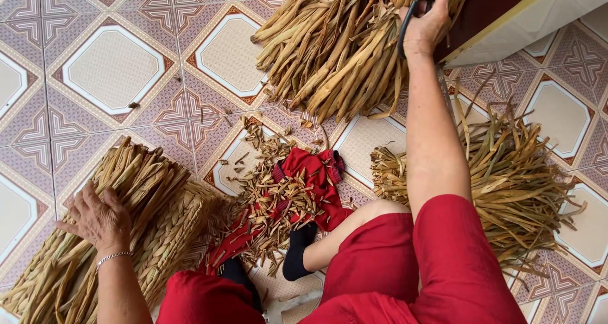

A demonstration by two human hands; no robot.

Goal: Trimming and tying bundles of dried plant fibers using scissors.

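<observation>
Resting flat with fingers spread, the left hand [98, 219] is pressing on a woven mat [136, 226] of dried tan stalks at the lower left of the frame, gripping nothing. The mat's plaited bands are running diagonally, with loose stalk ends fanning out over its upper edge. Reaching to the top of the frame, the right hand [429, 21] is closing around black scissors [411, 13] against a big pile of dried stalks [335, 45], long, flat and straw-coloured. Another bundle [513, 184] is lying at the right, beside the red-clad leg. Short cut scraps [272, 191] are lying scattered over a red cloth [313, 178] on the patterned tile floor [114, 67].
</observation>
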